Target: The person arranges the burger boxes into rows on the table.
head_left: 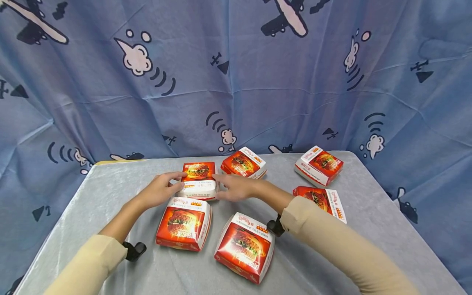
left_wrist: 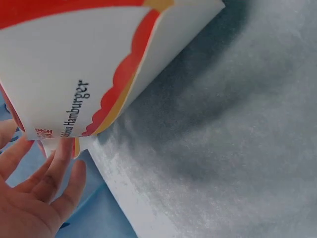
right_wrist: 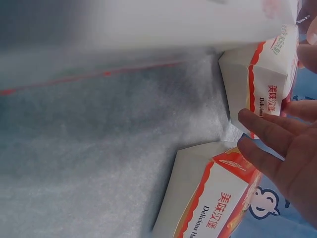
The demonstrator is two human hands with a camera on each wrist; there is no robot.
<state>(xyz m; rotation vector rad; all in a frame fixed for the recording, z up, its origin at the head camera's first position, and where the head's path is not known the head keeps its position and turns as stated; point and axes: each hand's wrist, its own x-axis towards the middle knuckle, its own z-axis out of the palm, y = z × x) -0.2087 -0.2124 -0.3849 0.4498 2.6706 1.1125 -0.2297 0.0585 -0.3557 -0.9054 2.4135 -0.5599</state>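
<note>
A red and white hamburger box (head_left: 200, 189) sits toward the back of the table, between my two hands. My left hand (head_left: 158, 190) is at its left side, fingertips right at the edge, fingers loosely spread. From the right, my right hand (head_left: 236, 187) meets the same box, with fingers extended along its side. In the right wrist view, straight fingers (right_wrist: 267, 131) overlap that box's printed wall (right_wrist: 267, 82). The left wrist view has my fingers (left_wrist: 59, 171) behind a nearer box (left_wrist: 64, 74) that hides much of the one between my hands.
Just in front lies another hamburger box (head_left: 182, 223), with one more (head_left: 244, 248) to its right. Behind my right hand is a box (head_left: 243, 162). Two others (head_left: 318, 165) (head_left: 324, 200) lie at the right, the nearer partly covered by my sleeve. A blue patterned curtain (head_left: 236, 82) hangs behind the grey table (head_left: 121, 180).
</note>
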